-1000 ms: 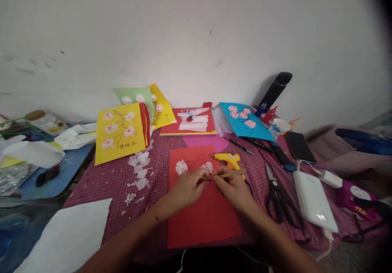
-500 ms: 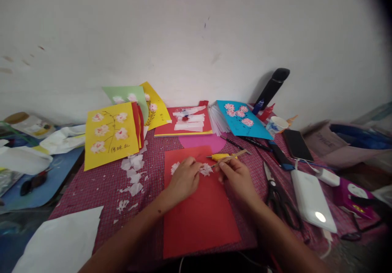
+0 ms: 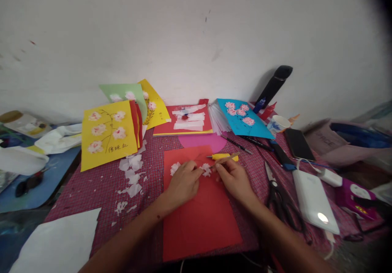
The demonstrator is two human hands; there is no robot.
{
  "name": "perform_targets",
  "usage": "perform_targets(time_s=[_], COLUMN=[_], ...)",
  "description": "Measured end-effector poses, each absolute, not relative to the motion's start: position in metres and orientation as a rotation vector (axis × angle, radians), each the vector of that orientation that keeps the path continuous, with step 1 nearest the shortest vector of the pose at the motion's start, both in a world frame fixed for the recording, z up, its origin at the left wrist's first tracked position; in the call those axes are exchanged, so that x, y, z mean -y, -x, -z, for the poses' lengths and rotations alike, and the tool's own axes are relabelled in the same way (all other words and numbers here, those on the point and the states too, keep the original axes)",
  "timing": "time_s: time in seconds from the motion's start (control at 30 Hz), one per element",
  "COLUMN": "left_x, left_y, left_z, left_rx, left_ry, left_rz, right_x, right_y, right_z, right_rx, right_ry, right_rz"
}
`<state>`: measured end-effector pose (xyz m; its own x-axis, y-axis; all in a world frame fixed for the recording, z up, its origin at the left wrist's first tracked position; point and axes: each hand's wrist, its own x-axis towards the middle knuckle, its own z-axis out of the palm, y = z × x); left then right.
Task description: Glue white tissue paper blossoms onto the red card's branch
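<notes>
A red paper sheet [image 3: 199,224] lies in front of me with two white crumpled-paper flowers on it. My left hand [image 3: 184,181] rests on the sheet between them, its fingers bent and drawn together. Its fingertips are at the left edge of the right flower [image 3: 206,170]; what they pinch, if anything, is hidden. The other flower [image 3: 175,168] shows just left of that hand. My right hand [image 3: 234,179] is closed on a thin tan stick [image 3: 226,158], whose lower end points at the right flower. Behind the stick lies a yellow-handled tool [image 3: 217,157] with a thin metal tip.
White paper scraps [image 3: 132,177] lie left of the sheet, near a yellow flower card [image 3: 107,136]. Rightward are black scissors [image 3: 283,207], a white power bank [image 3: 315,201], a phone [image 3: 299,144] and a blue flower card [image 3: 245,119]. White strips [image 3: 189,117] lie on red paper behind.
My right hand has shifted slightly, and the stick now points more toward the flower. My left fingertips have drawn back a little, uncovering more of the right flower. The view has shifted slightly.
</notes>
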<state>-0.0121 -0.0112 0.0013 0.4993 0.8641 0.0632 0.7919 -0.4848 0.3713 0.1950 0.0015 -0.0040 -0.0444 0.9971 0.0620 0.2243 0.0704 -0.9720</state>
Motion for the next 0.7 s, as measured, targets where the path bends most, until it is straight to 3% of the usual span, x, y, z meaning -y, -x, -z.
perform_targets(time_s=[0.3,0.7], left_x=[0.011,0.008], left_y=[0.013,0.016], left_z=[0.0,0.005], left_rx=[-1.389,-1.396], left_ry=[-2.473,-2.47], left_rz=[-0.386,-0.42], right_x=[0.002,-0.001], right_y=[-0.189,-0.189], right_z=[0.0,0.014], right_rx=[1.741,1.917], right_ry=[1.307,1.319], right_rz=[-0.791,-0.69])
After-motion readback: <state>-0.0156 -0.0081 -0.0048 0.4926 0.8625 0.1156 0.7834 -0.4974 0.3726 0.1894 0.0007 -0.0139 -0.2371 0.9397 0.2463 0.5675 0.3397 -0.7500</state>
